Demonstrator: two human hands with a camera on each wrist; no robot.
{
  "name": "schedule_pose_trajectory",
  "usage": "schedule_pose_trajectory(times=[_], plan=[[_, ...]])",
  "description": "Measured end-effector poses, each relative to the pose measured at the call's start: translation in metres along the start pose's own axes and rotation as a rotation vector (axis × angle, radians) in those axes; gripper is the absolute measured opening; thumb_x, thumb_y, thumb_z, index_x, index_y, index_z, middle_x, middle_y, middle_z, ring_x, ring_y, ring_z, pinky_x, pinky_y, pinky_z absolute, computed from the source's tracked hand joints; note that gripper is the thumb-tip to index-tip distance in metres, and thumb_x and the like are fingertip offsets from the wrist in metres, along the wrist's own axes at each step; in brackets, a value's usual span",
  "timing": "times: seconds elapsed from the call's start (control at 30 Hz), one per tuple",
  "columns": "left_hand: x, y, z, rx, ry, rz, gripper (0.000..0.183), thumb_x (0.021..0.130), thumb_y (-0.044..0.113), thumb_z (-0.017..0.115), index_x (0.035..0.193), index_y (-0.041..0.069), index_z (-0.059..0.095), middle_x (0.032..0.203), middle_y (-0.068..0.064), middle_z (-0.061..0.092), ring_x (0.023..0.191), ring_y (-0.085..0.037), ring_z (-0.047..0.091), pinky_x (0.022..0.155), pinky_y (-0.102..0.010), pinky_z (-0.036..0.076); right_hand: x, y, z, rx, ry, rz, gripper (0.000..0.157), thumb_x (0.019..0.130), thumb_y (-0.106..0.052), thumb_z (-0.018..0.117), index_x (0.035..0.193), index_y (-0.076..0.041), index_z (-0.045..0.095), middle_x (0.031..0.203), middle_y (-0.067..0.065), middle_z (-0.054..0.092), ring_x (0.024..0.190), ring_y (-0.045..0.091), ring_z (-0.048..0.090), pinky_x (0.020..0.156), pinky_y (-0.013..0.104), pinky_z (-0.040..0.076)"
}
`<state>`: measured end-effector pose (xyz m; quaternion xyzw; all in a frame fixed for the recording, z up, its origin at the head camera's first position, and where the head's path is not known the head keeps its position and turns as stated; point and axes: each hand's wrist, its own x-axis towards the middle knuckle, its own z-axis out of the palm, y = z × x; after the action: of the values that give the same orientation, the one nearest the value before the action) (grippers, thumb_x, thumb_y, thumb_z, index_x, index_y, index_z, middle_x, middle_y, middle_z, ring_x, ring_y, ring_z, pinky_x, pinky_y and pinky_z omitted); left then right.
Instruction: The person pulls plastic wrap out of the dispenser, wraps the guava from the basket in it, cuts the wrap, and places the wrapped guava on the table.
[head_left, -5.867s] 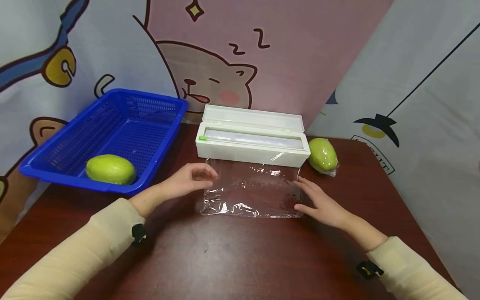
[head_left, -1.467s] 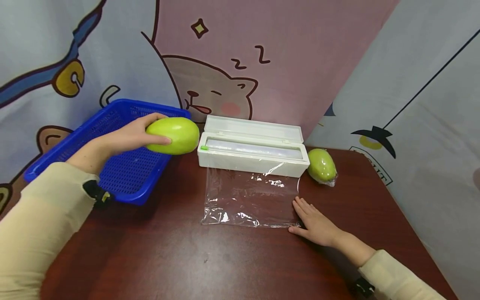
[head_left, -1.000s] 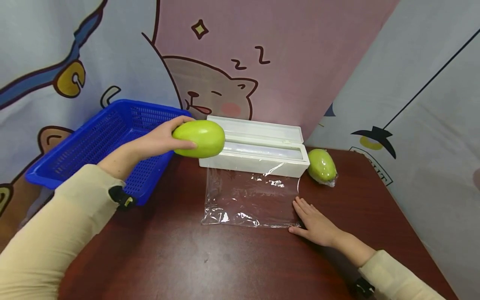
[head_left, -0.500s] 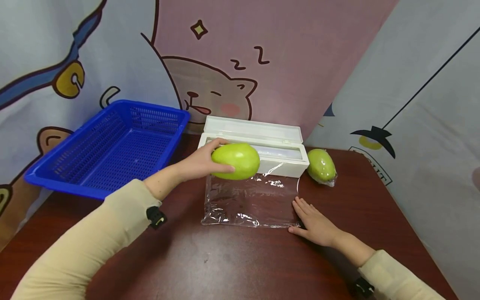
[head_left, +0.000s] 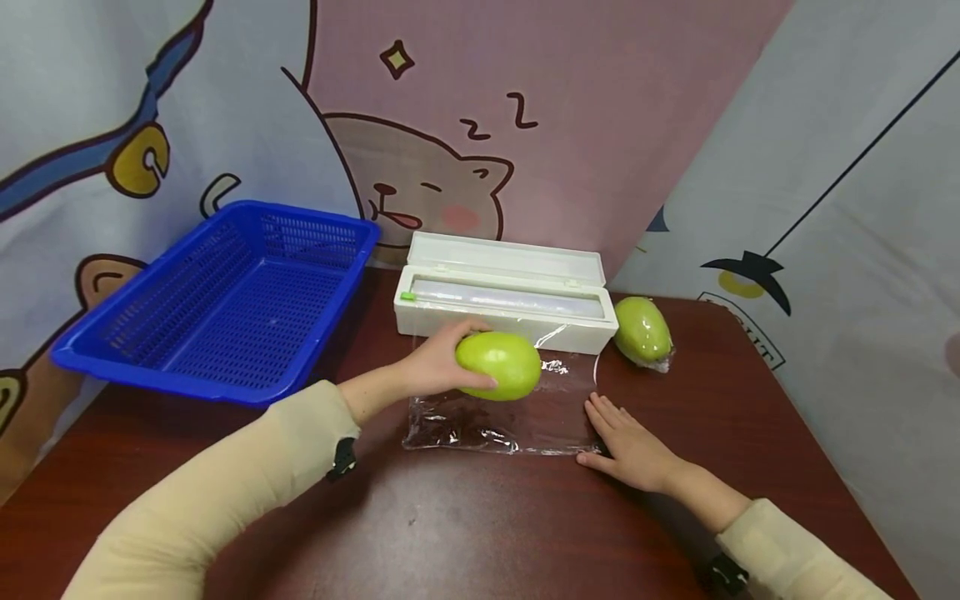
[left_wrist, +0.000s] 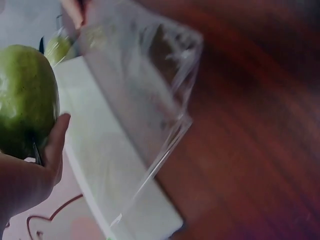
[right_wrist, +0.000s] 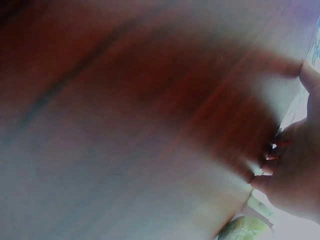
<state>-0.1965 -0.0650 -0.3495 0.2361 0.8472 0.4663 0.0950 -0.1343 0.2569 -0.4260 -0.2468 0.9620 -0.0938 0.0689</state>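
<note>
In the head view my left hand [head_left: 438, 364] grips a smooth green mango [head_left: 501, 365], thumb on the near side and fingers over the far side. The mango is above a sheet of clear cling film [head_left: 540, 421] drawn out from a white dispenser box [head_left: 517, 329]. Its skin also shows in the left wrist view, where the mango [left_wrist: 25, 100] rests against the thumb. My right hand [head_left: 628, 446] lies with fingers spread at the film's right edge, thumb by the near corner. In the right wrist view the fingertips of the right hand [right_wrist: 295, 160] meet the tabletop.
The box lid [head_left: 506, 254] stands raised behind the film roll [head_left: 510, 298], with a green slider [head_left: 407, 296] at its left. Right of the box sits another mango [head_left: 643, 331] wrapped in film. A blue basket [head_left: 300, 367] stands left on the brown table [head_left: 450, 533], against a printed cloth.
Earlier the mango lay in the blue basket and both hands were at the film. My left hand has lifted it out and carried it right and nearer, over the film. My right hand stays put lately.
</note>
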Motion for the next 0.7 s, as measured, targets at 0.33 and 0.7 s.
schedule_pose_trajectory(times=[0.33, 0.7], plan=[[0.001, -0.016, 0.034, 0.005, 0.064, -0.046, 0.076, 0.062, 0.027, 0.085, 0.128, 0.012, 0.05, 0.123, -0.016, 0.048, 0.109, -0.029, 0.051, 0.094, -0.046, 0.046, 0.0, -0.001, -0.001, 0.003, -0.002, 0.004, 0.08, 0.088, -0.045, 0.058, 0.141, 0.009, 0.031, 0.148, 0.028, 0.028, 0.138, 0.044, 0.024, 0.109, 0.058, 0.025], [-0.001, -0.027, 0.051, -0.001, 0.07, -0.092, 0.081, 0.06, 0.029, 0.086, 0.13, 0.014, 0.049, 0.12, -0.016, 0.046, 0.106, -0.028, 0.053, 0.095, -0.046, 0.046, 0.0, 0.0, 0.0, 0.0, 0.0, 0.0, 0.08, 0.088, -0.045, 0.058, 0.14, 0.009, 0.031, 0.148, 0.028, 0.028, 0.138, 0.044, 0.025, 0.109, 0.058, 0.026]])
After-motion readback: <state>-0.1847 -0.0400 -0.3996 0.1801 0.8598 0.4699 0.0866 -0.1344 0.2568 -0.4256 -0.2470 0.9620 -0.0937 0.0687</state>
